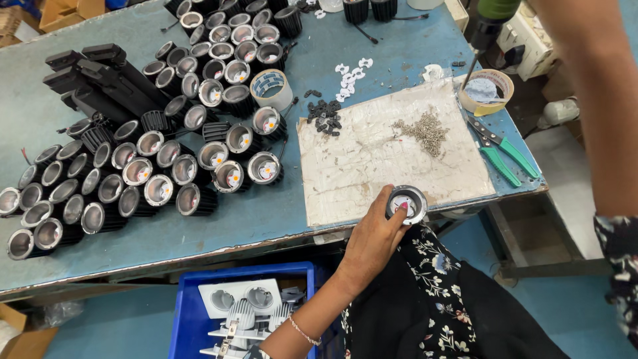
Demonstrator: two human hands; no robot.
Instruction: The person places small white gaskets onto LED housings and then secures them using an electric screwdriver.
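My left hand [372,242] reaches up from below the table's front edge and grips a small round spotlight housing [407,203] with a shiny reflector and a black body. It holds the housing at the near edge of a worn white board [372,159]. My right forearm [591,100] crosses the right side of the view and runs out past the top, so the hand itself is hidden. A green and black power screwdriver [488,23] hangs bit-down over the far right corner of the board, beside that arm.
Several matching spotlight housings [166,153] lie in rows on the blue table's left half, with black track fittings [100,76] behind. On the board is a screw heap [422,129]. Nearby are black clips [324,116], tape rolls [271,88], green pliers [502,156] and a blue crate [193,312] below.
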